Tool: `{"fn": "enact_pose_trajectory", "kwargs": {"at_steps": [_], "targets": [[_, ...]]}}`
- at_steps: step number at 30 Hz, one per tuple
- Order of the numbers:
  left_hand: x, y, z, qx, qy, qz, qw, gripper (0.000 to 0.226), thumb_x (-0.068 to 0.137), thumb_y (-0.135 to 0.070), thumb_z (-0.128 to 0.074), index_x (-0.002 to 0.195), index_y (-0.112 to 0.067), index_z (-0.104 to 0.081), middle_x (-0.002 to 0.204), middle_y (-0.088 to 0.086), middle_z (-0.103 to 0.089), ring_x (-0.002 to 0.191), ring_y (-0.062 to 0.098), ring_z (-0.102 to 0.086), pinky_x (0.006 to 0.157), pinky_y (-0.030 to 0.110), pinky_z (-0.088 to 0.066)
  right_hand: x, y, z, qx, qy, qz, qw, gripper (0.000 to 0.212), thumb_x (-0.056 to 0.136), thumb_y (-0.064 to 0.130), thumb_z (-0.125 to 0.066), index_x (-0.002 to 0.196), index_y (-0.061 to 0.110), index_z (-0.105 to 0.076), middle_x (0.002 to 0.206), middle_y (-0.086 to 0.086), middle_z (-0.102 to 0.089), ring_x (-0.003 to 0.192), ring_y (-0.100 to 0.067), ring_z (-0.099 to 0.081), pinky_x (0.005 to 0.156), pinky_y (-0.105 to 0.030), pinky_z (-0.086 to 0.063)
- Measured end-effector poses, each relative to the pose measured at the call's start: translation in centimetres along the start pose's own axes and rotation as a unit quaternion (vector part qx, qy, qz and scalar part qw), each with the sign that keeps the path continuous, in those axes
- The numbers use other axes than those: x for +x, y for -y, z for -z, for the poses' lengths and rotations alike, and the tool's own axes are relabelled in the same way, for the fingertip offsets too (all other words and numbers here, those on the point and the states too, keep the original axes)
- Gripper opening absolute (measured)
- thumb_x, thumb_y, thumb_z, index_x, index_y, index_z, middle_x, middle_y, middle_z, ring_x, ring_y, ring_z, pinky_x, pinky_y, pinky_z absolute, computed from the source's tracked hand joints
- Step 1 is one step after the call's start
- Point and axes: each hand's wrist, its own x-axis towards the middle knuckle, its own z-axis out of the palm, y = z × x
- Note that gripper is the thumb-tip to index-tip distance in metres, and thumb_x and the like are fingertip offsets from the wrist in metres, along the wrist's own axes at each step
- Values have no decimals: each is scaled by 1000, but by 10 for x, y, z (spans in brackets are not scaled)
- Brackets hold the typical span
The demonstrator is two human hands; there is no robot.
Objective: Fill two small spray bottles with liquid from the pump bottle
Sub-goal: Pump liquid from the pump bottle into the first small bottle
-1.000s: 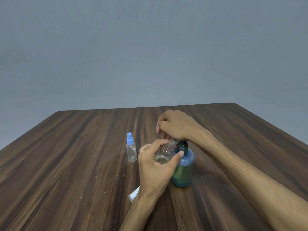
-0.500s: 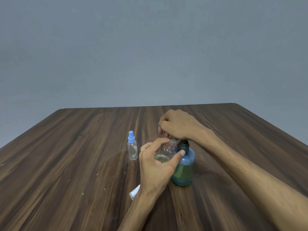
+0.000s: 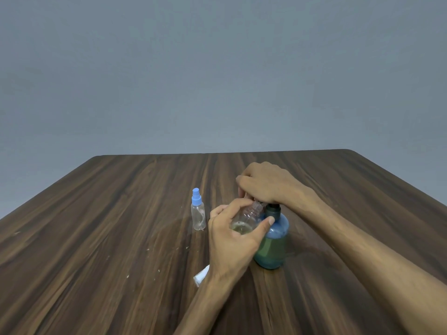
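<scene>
Filling the first small bottle at the pump, over the wooden table (image 3: 121, 238).

Your right hand (image 3: 268, 186) lies curled over the head of the pump bottle (image 3: 272, 247), which stands upright on the table; whether those fingers grip the head or only press it you cannot tell from here, since the hand hides the spout. Your left hand (image 3: 232, 240) grasps the open spray bottle (image 3: 246, 217), tilted with its neck up against the pump and a little pale liquid in its base. The capped spray bottle (image 3: 198, 211) waits well apart to the left. If the neck drifts off the hidden spout, liquid will likely run over your fingers and the table; a hard press could also tip the pump.
</scene>
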Motion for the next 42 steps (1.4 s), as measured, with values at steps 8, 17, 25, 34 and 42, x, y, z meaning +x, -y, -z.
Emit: {"fn": "enact_pose_trajectory", "kwargs": {"at_steps": [8,17,25,34,42], "targets": [[0,1,-1,-1,-4,3,1000,38,71,-56,-89,104,-54,-72,97,-16,-80,104,37,-74,90,55,-63,0,-1,-1,5,12,-2,1000,38,96,34,-47,84,21,-80,85,2,-78,85,-24,-72,77,-39,-57],[1,-1,-1,-3,4,-3,1000,37,73,-54,-88,106,-45,-73,95,-16,-80,102,35,-75,89,57,-63,-4,-1,2,24,-7,5,1000,39,96,33,-46,83,23,-81,84,4,-79,84,-22,-72,77,-37,-57],[1,0,0,-8,2,1,1000,38,73,-54,-89,106,-44,-74,96,-12,-81,101,38,-75,89,58,-63,-4,0,1,16,-8,0,1000,38,96,33,-47,85,21,-81,85,1,-79,84,-24,-73,77,-38,-57],[0,-1,-1,-5,2,5,1000,38,72,-55,-88,106,-45,-74,95,-13,-81,102,39,-74,89,56,-63,-3,-1,2,26,-9,-2,1000,36,93,33,-46,85,21,-80,83,4,-80,84,-22,-73,76,-36,-56],[0,1,-1,-10,-1,11,1000,39,71,-55,-89,105,-43,-75,96,-10,-81,102,42,-74,89,56,-63,-4,0,1,20,-17,5,1000,37,93,32,-46,85,18,-80,83,3,-79,83,-24,-73,77,-37,-58]]}}
